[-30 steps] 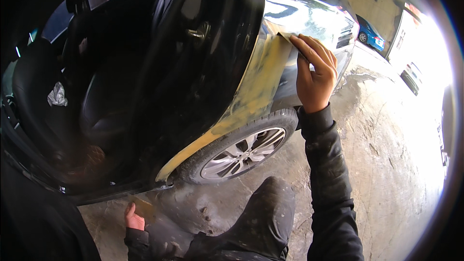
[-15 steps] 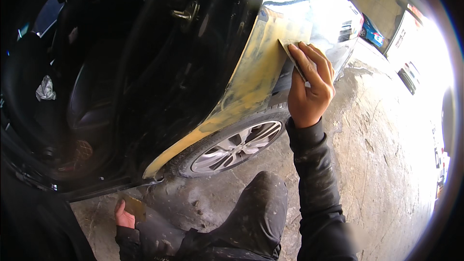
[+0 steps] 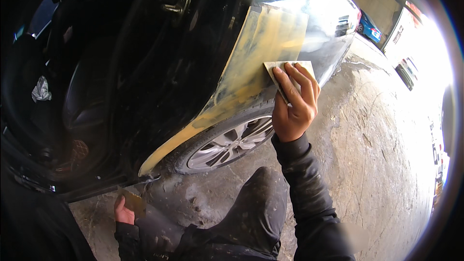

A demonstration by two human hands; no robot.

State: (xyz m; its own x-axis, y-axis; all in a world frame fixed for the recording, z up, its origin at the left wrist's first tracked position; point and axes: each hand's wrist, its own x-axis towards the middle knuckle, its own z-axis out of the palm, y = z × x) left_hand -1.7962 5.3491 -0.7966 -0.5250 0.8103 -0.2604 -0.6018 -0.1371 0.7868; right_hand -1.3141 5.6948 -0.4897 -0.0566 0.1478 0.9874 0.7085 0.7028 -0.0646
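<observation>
My right hand [image 3: 296, 104] is closed on a thin, flat filler spreader [image 3: 305, 66], fingers laid along its face and thumb behind. The spreader is over the car's rear side panel [image 3: 256, 53], above the wheel; whether its edge touches cannot be made out. Yellow filler with dark, patchy streaks covers much of that panel and runs down in a narrowing strip along the wheel arch. Low on the left, my left hand [image 3: 124, 212] grips a flat, yellowish-brown plate [image 3: 135, 204] beside my leg.
Under the panel stands the rear wheel [image 3: 235, 143] with its silver rim. The open doorway at left shows a dark seat [image 3: 89, 92] and a crumpled silvery wrapper [image 3: 41, 89]. Concrete floor [image 3: 360, 150] stretches right. A blue car [image 3: 369, 28] is parked farther back.
My right hand has moved down and slightly left with the spreader, whose face is now turned more into view. A broader yellow band shows on the upper panel. The left hand stays nearly still.
</observation>
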